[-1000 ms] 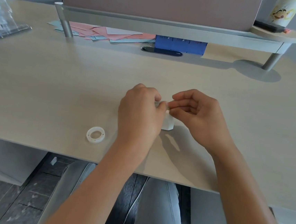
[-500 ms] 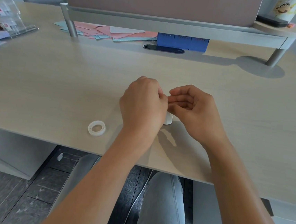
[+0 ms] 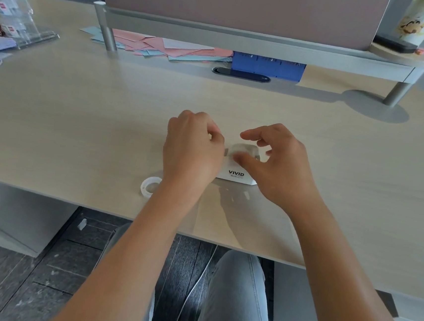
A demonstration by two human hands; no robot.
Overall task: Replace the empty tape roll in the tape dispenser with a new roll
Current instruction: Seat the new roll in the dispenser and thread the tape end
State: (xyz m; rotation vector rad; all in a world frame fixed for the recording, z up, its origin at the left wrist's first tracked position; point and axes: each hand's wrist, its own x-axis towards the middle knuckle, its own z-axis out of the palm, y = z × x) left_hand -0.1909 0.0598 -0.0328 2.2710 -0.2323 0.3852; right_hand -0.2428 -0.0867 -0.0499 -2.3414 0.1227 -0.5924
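Note:
A white tape dispenser (image 3: 236, 175) marked VIVID stands on the desk near its front edge. A clear new tape roll (image 3: 244, 149) sits in its top. My left hand (image 3: 193, 150) is curled over the dispenser's left end and hides that end. My right hand (image 3: 277, 166) reaches in from the right, with the thumb on the front of the roll, the curled fingers behind it and the index finger raised above it. The empty white tape core (image 3: 150, 185) lies flat on the desk to the left, partly behind my left wrist.
The light wooden desk (image 3: 80, 121) ends just below my wrists. A raised shelf (image 3: 243, 43) runs along the back, with pink and blue paper sheets (image 3: 162, 47) and a blue box (image 3: 268, 66) under it. A clear plastic stand (image 3: 19, 22) is at far left.
My hands have drawn apart, so the dispenser's front and the roll now show. My right fingers have opened from a tight pinch. The view has shifted.

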